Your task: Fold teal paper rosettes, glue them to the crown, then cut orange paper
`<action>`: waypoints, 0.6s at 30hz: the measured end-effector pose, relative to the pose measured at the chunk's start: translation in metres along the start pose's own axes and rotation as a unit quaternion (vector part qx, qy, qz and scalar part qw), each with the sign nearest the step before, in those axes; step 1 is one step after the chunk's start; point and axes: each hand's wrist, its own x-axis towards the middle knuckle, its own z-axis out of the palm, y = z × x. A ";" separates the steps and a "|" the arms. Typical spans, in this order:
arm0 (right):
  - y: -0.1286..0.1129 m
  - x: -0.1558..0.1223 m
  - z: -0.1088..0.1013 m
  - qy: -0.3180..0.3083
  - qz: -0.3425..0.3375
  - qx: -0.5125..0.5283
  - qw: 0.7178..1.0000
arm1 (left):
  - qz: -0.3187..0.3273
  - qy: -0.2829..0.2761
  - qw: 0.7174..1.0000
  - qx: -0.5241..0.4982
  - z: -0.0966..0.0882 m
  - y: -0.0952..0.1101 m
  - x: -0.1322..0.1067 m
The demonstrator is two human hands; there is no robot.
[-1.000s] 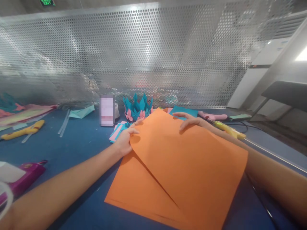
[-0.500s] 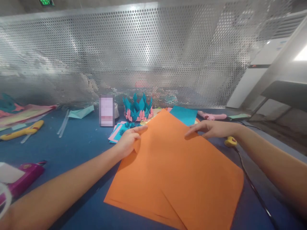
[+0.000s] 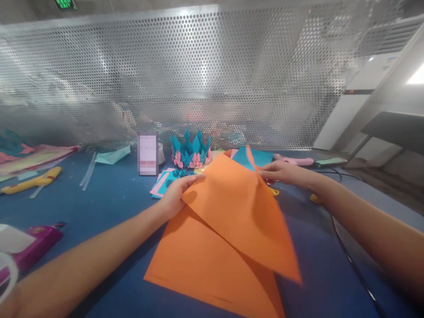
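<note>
The left hand (image 3: 175, 194) pinches orange paper (image 3: 225, 198) by its left side, the right hand (image 3: 285, 173) by its bent right side — most paper lies toward the worktop's (image 3: 102, 198) near edge.

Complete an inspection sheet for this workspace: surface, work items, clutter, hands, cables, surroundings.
Surface: blue tabletop with small pale specks.
Work items: orange paper, upper layer raised and bent over the lower.
Clutter: teal-and-pink paper crown, folded pale-green paper, clear sticks; yellow tool, type unclear.
Hands: left hand holds the paper's left edge; right hand pinches the upper layer.
Cables: black cable along the right side.
Surroundings: perforated metal panel behind; gray chair at right.
</note>
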 end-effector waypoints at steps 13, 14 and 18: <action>-0.017 0.015 0.041 0.183 -0.022 0.277 0.943 | 0.057 -0.011 0.990 0.131 -0.001 -0.015 -0.003; -0.018 0.017 0.046 0.163 -0.012 0.321 0.933 | 0.074 0.008 0.989 0.127 -0.001 -0.016 -0.002; -0.022 0.017 0.068 0.009 0.054 0.443 0.895 | 0.114 0.058 0.986 0.102 -0.001 -0.015 -0.002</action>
